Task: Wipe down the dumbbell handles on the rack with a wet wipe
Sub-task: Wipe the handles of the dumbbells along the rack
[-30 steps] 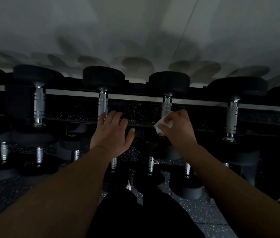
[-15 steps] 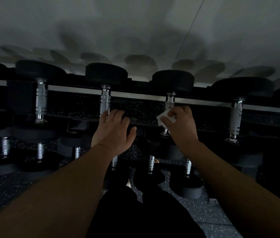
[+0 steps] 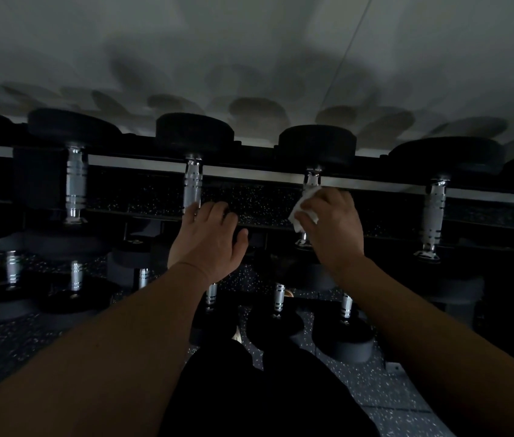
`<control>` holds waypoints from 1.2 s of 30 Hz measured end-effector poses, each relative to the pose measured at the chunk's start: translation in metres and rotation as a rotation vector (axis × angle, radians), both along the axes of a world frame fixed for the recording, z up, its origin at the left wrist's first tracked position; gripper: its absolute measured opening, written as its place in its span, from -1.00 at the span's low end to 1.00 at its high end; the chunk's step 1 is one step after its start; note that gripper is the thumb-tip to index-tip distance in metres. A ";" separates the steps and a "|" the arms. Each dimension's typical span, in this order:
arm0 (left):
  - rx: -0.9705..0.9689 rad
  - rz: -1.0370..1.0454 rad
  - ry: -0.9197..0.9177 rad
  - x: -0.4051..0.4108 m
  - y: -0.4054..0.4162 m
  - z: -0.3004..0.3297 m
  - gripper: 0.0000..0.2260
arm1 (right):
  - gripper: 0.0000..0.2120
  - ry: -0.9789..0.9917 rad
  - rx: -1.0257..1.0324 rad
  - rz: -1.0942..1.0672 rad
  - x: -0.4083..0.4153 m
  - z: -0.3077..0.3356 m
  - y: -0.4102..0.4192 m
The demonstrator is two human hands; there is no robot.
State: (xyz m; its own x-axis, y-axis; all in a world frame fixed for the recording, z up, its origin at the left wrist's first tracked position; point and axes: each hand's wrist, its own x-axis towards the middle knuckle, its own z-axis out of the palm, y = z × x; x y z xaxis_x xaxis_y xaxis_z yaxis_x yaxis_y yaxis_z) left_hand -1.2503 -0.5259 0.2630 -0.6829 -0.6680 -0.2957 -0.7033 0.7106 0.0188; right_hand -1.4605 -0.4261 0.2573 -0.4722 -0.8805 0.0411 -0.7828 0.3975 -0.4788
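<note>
Black dumbbells with chrome handles lie in a row on the top tier of a dark rack [image 3: 249, 171]. My right hand [image 3: 333, 225] is closed around the handle of the dumbbell right of centre [image 3: 312, 178], with a white wet wipe [image 3: 304, 205] pressed between fingers and metal; most of that handle is hidden by the hand. My left hand [image 3: 210, 238] rests with fingers spread on the near end of the dumbbell left of it, whose handle [image 3: 192, 187] shows above my fingertips.
More dumbbell handles stand at the left [image 3: 76, 184] and right [image 3: 434, 212] on the same tier. Smaller dumbbells [image 3: 279, 298] sit on a lower tier near my legs. A pale wall [image 3: 249, 58] rises behind the rack; speckled rubber floor [image 3: 375, 389] lies below.
My right hand has slid with the wipe up the handle toward the far end. The left hand has stayed on its dumbbell.
</note>
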 end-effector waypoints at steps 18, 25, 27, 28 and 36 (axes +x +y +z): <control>-0.005 -0.007 0.002 0.000 0.000 -0.001 -0.48 | -0.80 -0.283 0.024 -0.035 -0.005 0.002 0.011; -0.005 -0.028 0.019 -0.001 0.000 -0.001 -0.48 | -0.85 -0.271 0.006 -0.050 0.003 0.007 0.027; -0.007 -0.040 0.027 -0.001 0.000 -0.001 -0.48 | -0.85 -0.233 -0.054 -0.074 0.008 0.013 0.036; -0.009 -0.043 0.032 -0.001 0.001 -0.001 -0.47 | -0.85 -0.219 -0.077 -0.089 0.010 0.015 0.041; -0.037 0.009 0.052 -0.001 0.005 0.000 -0.50 | -0.80 -0.218 -0.129 -0.228 0.024 0.040 0.076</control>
